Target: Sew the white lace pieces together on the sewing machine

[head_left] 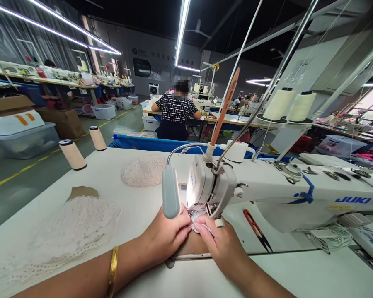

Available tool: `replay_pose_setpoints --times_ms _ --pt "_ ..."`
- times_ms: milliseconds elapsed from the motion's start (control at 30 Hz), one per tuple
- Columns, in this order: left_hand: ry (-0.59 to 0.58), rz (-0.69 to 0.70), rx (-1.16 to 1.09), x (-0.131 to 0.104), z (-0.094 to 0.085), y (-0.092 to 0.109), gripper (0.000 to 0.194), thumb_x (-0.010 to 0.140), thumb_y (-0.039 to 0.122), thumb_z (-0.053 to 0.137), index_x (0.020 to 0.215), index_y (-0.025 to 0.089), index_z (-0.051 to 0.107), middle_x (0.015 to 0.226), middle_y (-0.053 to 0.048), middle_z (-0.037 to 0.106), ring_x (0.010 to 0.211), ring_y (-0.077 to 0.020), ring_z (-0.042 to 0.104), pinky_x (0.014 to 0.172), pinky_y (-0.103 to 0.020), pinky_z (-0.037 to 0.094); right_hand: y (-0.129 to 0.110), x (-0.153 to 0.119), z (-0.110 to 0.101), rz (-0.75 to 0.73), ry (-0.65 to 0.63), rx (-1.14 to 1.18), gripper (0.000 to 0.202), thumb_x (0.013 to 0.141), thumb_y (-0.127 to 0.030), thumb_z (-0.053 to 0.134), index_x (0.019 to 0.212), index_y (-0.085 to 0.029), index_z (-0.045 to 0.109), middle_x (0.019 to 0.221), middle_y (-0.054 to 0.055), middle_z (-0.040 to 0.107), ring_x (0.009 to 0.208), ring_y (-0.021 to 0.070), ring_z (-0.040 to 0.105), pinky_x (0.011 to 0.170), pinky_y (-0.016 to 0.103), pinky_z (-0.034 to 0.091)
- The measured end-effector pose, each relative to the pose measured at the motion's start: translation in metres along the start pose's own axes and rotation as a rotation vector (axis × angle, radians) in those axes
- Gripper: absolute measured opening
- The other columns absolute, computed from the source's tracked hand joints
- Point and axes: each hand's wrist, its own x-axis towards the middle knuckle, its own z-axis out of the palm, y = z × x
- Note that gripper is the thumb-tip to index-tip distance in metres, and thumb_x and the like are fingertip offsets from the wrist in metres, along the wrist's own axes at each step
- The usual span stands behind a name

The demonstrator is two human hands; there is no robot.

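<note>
Both hands meet at the needle area of a white sewing machine (202, 182), under its lit lamp (170, 192). My left hand (166, 229) pinches the left edge of a small piece of white lace (195, 218). On the other side my right hand (222, 240) grips the same lace between thumb and fingers, close to the presser foot. Part of the lace is hidden by the fingers and the machine head. Red-handled thread snips (256, 227) lie to the right of my right hand.
A wide heap of white lace (77, 227) spreads over the table's left side, with a smaller lace pile (143, 171) behind. Two thread cones (73, 154) stand at the left edge. Coiled white cord (329, 236) lies right. A person (177, 109) sits ahead.
</note>
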Motion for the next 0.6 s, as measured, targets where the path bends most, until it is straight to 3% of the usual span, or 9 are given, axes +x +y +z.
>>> replay_pose_setpoints --times_ms 167,267,400,600 --pt "-0.003 0.116 0.059 -0.008 -0.007 0.004 0.027 0.103 0.011 0.054 0.086 0.021 0.073 0.094 -0.006 0.07 0.085 -0.0229 0.064 0.075 -0.035 0.05 0.0 -0.008 -0.015 -0.176 -0.207 -0.07 0.025 0.112 -0.038 0.058 0.094 -0.025 0.07 0.109 0.004 0.077 0.089 0.0235 0.069 0.078 0.035 0.056" --pt "-0.004 0.181 0.1 -0.014 -0.011 0.012 0.024 0.103 0.01 0.054 0.093 0.021 0.073 0.095 -0.006 0.074 0.082 -0.0229 0.065 0.075 -0.037 0.049 -0.001 -0.012 -0.021 -0.274 -0.218 -0.081 0.014 0.109 -0.036 0.067 0.101 -0.024 0.07 0.122 0.005 0.077 0.111 0.0284 0.069 0.092 0.04 0.055" --pt "-0.027 0.221 0.09 -0.016 -0.011 0.019 0.022 0.101 0.007 0.054 0.096 0.02 0.071 0.088 -0.005 0.075 0.081 -0.0238 0.067 0.075 -0.04 0.047 0.0 -0.012 -0.02 -0.291 -0.263 -0.053 0.008 0.109 -0.03 0.066 0.105 -0.023 0.068 0.104 0.002 0.078 0.108 0.0273 0.068 0.093 0.041 0.054" --pt "-0.03 0.209 0.104 -0.015 -0.008 0.013 0.022 0.098 0.006 0.054 0.099 0.02 0.071 0.088 -0.005 0.075 0.081 -0.0244 0.067 0.076 -0.041 0.05 0.004 -0.012 -0.017 -0.254 -0.24 -0.084 0.008 0.108 -0.03 0.066 0.107 -0.023 0.068 0.102 0.004 0.079 0.099 0.0283 0.069 0.089 0.043 0.053"
